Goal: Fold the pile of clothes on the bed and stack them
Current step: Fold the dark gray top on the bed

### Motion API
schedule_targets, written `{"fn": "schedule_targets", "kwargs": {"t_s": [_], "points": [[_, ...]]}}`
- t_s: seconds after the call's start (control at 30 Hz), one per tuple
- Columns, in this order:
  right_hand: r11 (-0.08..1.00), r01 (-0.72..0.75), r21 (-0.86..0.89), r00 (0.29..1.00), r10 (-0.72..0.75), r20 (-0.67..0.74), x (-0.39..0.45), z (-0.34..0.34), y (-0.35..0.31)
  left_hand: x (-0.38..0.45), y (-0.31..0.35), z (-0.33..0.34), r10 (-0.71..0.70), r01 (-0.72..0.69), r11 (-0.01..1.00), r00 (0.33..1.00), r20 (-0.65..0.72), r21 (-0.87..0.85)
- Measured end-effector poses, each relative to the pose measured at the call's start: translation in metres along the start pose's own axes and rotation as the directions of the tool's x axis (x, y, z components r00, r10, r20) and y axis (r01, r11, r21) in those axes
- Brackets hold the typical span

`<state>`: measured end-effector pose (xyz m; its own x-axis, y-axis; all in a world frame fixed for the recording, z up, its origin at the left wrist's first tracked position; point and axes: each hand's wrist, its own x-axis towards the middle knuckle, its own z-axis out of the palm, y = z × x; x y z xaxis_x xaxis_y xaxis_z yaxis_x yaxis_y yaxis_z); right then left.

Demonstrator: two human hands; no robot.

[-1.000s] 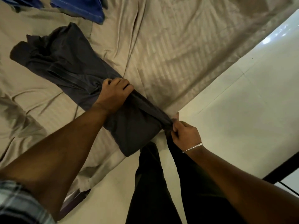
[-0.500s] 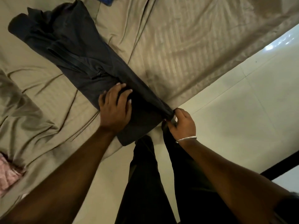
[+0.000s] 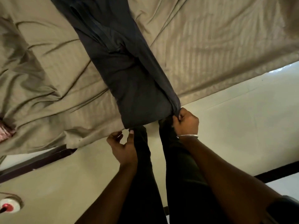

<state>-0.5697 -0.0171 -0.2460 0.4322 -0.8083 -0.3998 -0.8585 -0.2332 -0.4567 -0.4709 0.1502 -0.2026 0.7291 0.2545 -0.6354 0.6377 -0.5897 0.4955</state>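
Dark garment [image 3: 129, 81] stretched lengthwise on the bed sheet [image 3: 210, 46]
Its near end lies at the sheet's edge; right hand [image 3: 186, 122] pinches that end's right corner; left hand [image 3: 123, 147], fingers loosely spread, holds nothing just below the left corner.

one dark garment [image 3: 129, 75], one bedsheet [image 3: 210, 38], two hands [image 3: 123, 147]

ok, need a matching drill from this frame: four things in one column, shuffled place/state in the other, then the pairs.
Things:
1. dark grey folded garment
2. right hand
3. left hand
4. thin silver bangle

States:
A. empty, fingers loose, below the bed edge
B. circles a wrist
C. lies lengthwise on the beige striped bedsheet
D. pinches a fabric corner

Pairs: 1-C, 2-D, 3-A, 4-B
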Motion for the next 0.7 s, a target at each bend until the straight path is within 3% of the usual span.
{"fn": "schedule_targets", "kwargs": {"t_s": [0.07,0.13,0.2,0.33,0.53,0.7], "points": [[0.994,-0.104,0.042,0.994,0.103,0.025,-0.003,0.004,-0.006,-0.002,-0.002,0.005,-0.121,0.126,0.989,0.991,0.066,-0.083],[0.94,-0.252,0.229,0.967,0.254,0.023,-0.002,0.005,-0.013,0.0,-0.004,0.011,-0.138,0.168,0.973,0.973,0.187,-0.157],[0.871,-0.308,0.381,0.949,0.31,0.059,-0.001,0.004,-0.017,0.007,-0.006,0.016,-0.13,0.176,0.969,0.959,0.252,-0.171],[0.894,-0.207,0.398,0.978,0.177,0.112,-0.001,0.001,0.001,0.009,-0.01,0.011,-0.073,0.101,0.991,0.959,0.273,-0.09],[0.951,-0.096,0.295,0.979,0.037,0.202,0.014,-0.012,0.012,0.015,-0.018,0.004,0.136,-0.177,0.979,0.935,0.328,0.098],[0.988,0.098,0.117,0.901,-0.138,0.411,0.009,-0.015,0.016,0.015,-0.016,0.0,0.063,-0.059,0.998,0.887,0.458,-0.021]]}}
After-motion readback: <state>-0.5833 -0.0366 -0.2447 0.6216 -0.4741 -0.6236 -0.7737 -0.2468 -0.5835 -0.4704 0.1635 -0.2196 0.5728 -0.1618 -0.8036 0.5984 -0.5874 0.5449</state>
